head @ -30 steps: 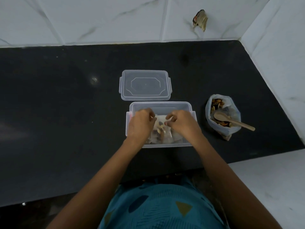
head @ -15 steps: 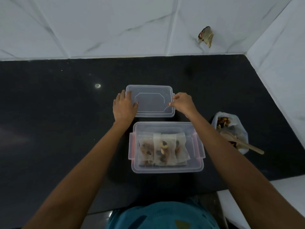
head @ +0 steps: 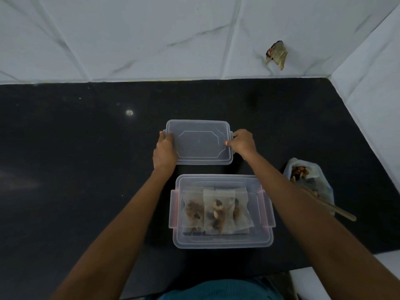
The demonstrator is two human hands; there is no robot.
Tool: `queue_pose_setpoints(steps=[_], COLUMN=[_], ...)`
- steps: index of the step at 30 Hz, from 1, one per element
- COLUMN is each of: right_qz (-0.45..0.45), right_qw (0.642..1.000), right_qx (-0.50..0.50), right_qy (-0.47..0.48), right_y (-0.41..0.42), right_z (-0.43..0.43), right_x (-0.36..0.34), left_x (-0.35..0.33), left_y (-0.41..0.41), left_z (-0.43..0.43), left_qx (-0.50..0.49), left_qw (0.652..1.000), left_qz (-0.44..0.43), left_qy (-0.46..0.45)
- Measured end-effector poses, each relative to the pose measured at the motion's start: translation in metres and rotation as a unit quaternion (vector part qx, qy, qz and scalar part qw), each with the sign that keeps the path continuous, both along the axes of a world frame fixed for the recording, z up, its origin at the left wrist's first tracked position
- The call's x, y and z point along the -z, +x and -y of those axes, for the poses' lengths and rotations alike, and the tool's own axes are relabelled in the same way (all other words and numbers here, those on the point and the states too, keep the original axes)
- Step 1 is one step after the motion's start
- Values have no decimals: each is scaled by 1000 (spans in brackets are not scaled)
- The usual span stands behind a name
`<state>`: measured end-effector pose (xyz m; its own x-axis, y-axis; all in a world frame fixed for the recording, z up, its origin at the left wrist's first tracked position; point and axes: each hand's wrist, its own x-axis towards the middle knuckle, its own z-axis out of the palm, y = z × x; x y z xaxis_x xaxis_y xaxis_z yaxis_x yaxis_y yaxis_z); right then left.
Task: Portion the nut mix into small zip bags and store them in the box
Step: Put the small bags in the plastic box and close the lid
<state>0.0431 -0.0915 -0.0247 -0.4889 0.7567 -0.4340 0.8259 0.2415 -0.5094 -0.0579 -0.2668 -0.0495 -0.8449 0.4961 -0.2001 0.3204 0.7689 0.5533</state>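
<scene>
Clear plastic box (head: 223, 243), open, near the middle of the dark surface (head: 75, 159). Inside it lie three small zip bags (head: 218, 211) of nuts, side by side and overlapping. At 12 o'clock from the box, just apart from it, is the clear lid (head: 201, 144), grasped at both short ends: the left hand (head: 164, 150) curls over its 9 o'clock edge and the right hand (head: 242, 142) pinches its 3 o'clock edge. At 3 o'clock from the box is an open bag of nut mix (head: 318, 180) with a wooden spoon (head: 344, 213) resting in it.
</scene>
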Motion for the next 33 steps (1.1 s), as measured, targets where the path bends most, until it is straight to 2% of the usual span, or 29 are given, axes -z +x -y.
queue_pose_setpoints(steps=[9,15,23,33], right_qz=[-129,-187,-177,-137], right_qw=[988,979,982,988], right_qx=[66,57,61,64], right_qy=[-60,-54,-33,-25], right_y=[22,50,108,168], right_z=[4,18,54,93], right_x=[-42,-88,-114,-85], left_x=[-55,-104,-125,-90], left_y=[1,20,67,129], left_z=[11,27,69,108], left_qx=[-64,-68,-53,-30], left_qw=[988,982,979,983], left_qz=[44,12,19,57], left_qy=[133,175,198,172])
